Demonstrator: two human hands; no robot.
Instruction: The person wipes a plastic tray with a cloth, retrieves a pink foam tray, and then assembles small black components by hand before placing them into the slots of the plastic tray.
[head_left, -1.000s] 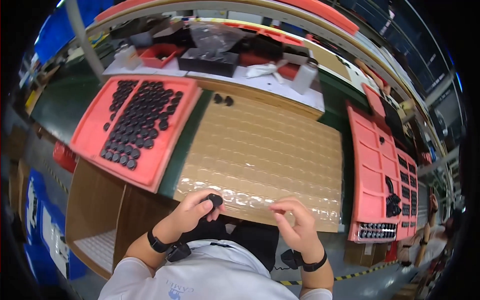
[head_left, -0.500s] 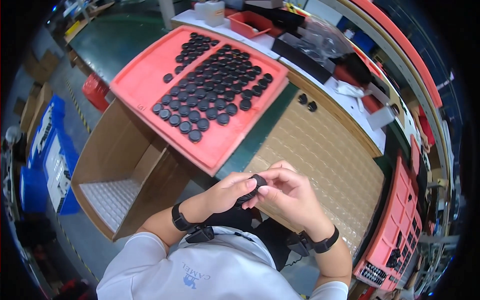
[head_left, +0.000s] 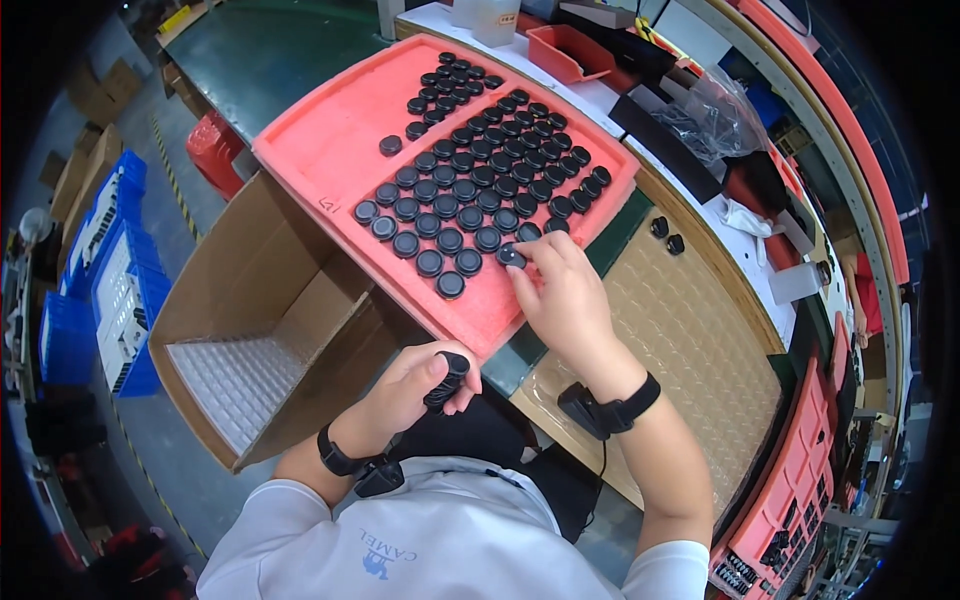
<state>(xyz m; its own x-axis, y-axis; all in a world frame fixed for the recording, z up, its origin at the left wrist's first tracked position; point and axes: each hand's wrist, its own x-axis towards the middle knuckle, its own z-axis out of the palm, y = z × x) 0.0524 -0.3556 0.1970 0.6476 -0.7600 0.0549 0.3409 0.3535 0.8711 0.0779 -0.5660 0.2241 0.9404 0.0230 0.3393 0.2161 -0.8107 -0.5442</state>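
My left hand [head_left: 415, 390] is closed around a black ribbed cylindrical piece [head_left: 448, 380], held upright near my lap below the tray's near edge. Over the pink tray [head_left: 330, 130], my right hand [head_left: 562, 290] pinches a round black cap [head_left: 510, 256] between thumb and fingers at the near right side of a group of caps. Many such black caps [head_left: 450, 238] stand close together in the tray's larger section. A smaller cluster [head_left: 445, 95] sits in the far section, beyond a ridge. Whether the pinched cap touches the tray, I cannot tell.
Right of the tray lies a bubble-patterned sheet on a brown board [head_left: 680, 350], with two small black pieces [head_left: 667, 236] at its far end. An open cardboard box [head_left: 250, 290] stands at left. Blue bins [head_left: 130, 310] sit beyond it. Another pink tray [head_left: 790, 470] is at far right.
My right hand has left the left hand and reached forward to a cap in the tray. The left hand keeps the ribbed piece and has shifted slightly left. The view has shifted too.
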